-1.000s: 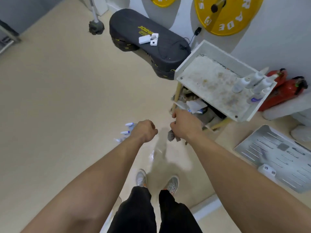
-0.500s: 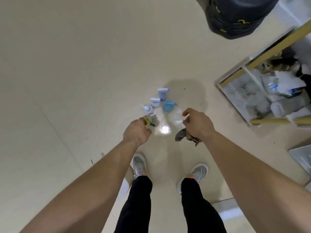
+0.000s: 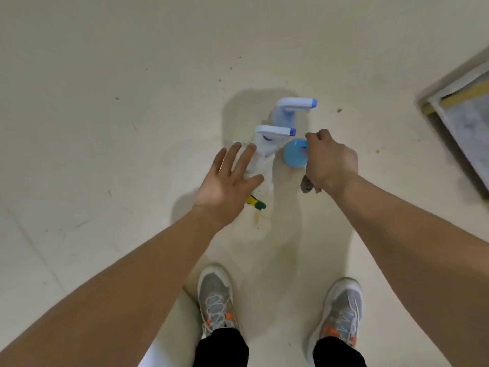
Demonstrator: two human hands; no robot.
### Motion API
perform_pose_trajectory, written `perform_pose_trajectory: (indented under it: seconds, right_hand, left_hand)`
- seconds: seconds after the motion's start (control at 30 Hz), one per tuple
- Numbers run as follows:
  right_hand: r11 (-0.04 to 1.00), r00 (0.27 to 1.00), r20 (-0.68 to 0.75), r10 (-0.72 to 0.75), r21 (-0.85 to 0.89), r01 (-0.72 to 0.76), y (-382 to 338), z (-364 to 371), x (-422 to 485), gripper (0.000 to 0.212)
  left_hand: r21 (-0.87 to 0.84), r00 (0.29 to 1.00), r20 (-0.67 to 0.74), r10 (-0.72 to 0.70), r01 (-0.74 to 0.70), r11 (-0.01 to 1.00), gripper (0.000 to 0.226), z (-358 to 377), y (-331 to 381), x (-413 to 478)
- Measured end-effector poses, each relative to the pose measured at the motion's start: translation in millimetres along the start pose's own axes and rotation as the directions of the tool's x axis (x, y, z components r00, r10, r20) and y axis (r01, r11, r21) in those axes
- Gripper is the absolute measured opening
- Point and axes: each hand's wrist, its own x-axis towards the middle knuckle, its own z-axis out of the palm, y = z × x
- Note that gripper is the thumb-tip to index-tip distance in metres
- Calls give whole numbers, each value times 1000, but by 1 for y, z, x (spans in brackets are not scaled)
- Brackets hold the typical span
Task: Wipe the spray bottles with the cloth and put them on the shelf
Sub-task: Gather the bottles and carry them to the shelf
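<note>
Several spray bottles stand on the cream floor in front of my feet. A white bottle with a blue nozzle (image 3: 267, 140) is nearest my left hand (image 3: 228, 185), whose fingers are spread open just over it. Behind it stands a pale blue bottle (image 3: 289, 109). A round blue bottle (image 3: 294, 154) sits beside my right hand (image 3: 329, 161), which grips a grey cloth (image 3: 307, 185) hanging below the fist. Under my left hand a yellow and green nozzle (image 3: 256, 203) pokes out; its bottle is hidden.
A corner of the white shelf unit with a wooden leg (image 3: 460, 112) shows at the right edge. My two grey shoes (image 3: 215, 300) stand close below the bottles. Open floor stretches to the left and far side.
The view swung from the shelf down to the floor and came closer to the bottles. My left hand went from a fist to spread fingers over the white bottle. The cloth stays in my right hand.
</note>
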Motion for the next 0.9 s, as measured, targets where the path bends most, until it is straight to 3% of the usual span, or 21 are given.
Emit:
perform_pose_trajectory:
  seconds: [0.1,0.23,0.43,0.67,0.77,0.9]
  right_hand:
    - [983,999,-29,-12,-182,7,-4,12,18,35]
    - [933,998,19,-53,-357,56,-7,7,21,18]
    - [869,964,-25,-263,-440,226,-14,17,9,11]
    - [779,943,-29,-333,-572,257,-38,2,-1,12]
    - [759,936,91,-339,-561,330,-49,-8,10,17]
    - [741,926,142,-351,-562,367,-59,-23,28,14]
  left_hand:
    - [102,1000,-3,-7,7,995,48,16,0,-2]
    - [90,997,-75,14,-7,996,21,25,-4,2]
    - [122,995,-60,77,-69,990,15,22,-14,15]
    - [-84,980,-181,88,-104,991,31,16,-8,23]
    - [-34,994,-79,80,-83,996,19,10,-12,29]
    - [90,997,35,64,-67,994,18,-2,-11,37]
